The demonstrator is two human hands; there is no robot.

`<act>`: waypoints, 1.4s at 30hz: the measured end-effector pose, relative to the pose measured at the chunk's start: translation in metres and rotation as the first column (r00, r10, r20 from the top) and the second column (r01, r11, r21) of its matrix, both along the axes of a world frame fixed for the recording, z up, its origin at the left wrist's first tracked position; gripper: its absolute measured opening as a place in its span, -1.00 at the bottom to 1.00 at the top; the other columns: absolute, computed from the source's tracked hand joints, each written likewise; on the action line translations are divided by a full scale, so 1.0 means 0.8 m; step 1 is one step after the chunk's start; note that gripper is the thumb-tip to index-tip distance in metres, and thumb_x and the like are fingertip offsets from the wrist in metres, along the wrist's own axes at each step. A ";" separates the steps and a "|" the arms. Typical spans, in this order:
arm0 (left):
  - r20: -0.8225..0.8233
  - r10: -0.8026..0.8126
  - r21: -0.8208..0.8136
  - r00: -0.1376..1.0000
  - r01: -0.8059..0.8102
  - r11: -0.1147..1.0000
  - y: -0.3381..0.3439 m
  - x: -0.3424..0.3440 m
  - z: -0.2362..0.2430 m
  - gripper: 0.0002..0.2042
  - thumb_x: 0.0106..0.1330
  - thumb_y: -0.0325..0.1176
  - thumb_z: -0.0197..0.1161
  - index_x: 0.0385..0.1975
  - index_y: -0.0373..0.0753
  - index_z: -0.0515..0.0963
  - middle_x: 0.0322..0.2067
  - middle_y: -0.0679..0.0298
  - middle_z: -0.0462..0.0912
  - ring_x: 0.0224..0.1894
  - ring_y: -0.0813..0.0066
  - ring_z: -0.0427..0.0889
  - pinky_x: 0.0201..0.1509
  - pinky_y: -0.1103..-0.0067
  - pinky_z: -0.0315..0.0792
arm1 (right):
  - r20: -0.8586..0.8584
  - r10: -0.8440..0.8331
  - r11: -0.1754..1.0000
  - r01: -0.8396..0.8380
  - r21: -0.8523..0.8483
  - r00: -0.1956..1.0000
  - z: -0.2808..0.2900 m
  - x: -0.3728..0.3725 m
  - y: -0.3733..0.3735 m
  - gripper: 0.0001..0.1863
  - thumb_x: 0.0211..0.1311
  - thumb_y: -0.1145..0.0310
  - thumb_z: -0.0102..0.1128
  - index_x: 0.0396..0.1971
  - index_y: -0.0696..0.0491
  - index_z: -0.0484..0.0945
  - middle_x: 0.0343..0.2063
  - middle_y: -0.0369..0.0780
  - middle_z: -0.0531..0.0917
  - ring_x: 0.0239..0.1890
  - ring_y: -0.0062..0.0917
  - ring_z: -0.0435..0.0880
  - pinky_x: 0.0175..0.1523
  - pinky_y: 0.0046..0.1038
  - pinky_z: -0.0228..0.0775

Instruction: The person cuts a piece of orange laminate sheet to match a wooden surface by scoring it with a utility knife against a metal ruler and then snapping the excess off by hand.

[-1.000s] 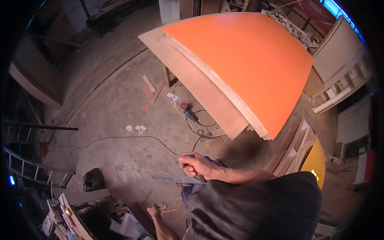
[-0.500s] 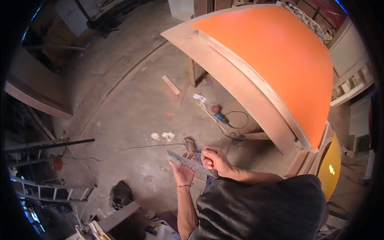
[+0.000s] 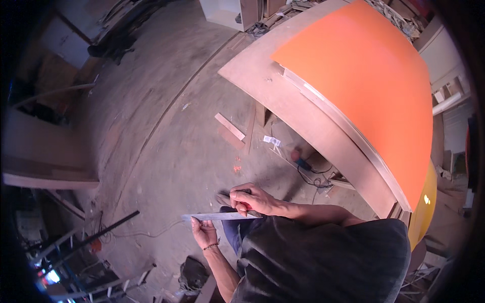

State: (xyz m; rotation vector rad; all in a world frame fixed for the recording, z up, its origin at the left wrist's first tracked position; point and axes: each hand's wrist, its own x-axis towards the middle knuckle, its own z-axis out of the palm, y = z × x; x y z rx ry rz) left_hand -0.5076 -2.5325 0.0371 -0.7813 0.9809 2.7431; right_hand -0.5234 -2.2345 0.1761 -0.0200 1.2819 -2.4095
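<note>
A long, flat grey strip point(image 3: 222, 216), metallic in look, lies level across the front of my body. My left hand point(image 3: 204, 234) pinches its left end between thumb and fingers. Over its right end, my right hand point(image 3: 255, 199) is closed in a fist around a red-handled tool point(image 3: 243, 206). Most of that tool is hidden by my fingers, so its kind does not show. The strip's right end comes up against my dark shirt.
A large workpiece with an orange sheet point(image 3: 364, 86) on a wooden board point(image 3: 303, 111) stands at the right. Beneath its edge lies a corded power tool point(image 3: 300, 159). Wood offcuts point(image 3: 230, 127) are on the floor, a ladder point(image 3: 108, 291) at lower left, a dark bag point(image 3: 193, 275) near my left arm.
The strip has turned from slanting to nearly level. My left hand has gone from open fingers beneath it to pinching its left end. My right hand has shifted left, and the view has swung.
</note>
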 end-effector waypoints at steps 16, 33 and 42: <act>0.078 -0.532 0.069 0.843 0.528 0.847 0.030 -0.743 -0.008 -0.72 0.48 0.02 0.20 -0.29 -0.06 0.56 -0.43 0.44 0.64 -0.39 0.53 0.57 -0.28 0.51 0.43 | 0.091 -0.485 0.871 0.473 0.131 0.870 0.046 -0.522 -0.027 -0.42 0.60 0.03 -0.12 -0.52 0.18 0.54 -0.68 -0.31 0.41 -0.62 -0.63 0.40 -0.43 -0.50 0.33; 0.261 -0.787 0.184 0.559 0.772 0.609 0.346 -1.195 0.016 -0.71 0.45 -0.02 0.23 -0.25 -0.13 0.57 -0.42 0.36 0.65 -0.47 0.52 0.52 -0.31 0.51 0.48 | 0.018 -0.718 0.671 0.685 0.283 0.696 -0.012 -0.923 0.284 -0.52 0.51 0.08 -0.02 -0.53 0.11 0.60 -0.69 -0.33 0.45 -0.69 -0.62 0.36 -0.55 -0.46 0.17; 0.141 -0.920 0.290 0.365 0.873 0.391 0.611 -1.388 -0.012 -0.69 0.53 -0.03 0.10 -0.17 -0.16 0.56 -0.31 0.36 0.66 -0.29 0.42 0.62 -0.10 0.39 0.55 | -0.092 -0.834 0.506 0.821 0.265 0.544 0.002 -1.048 0.430 -0.58 0.54 0.14 0.01 -0.52 0.10 0.47 -0.63 -0.34 0.46 -0.55 -0.67 0.40 -0.43 -0.49 0.25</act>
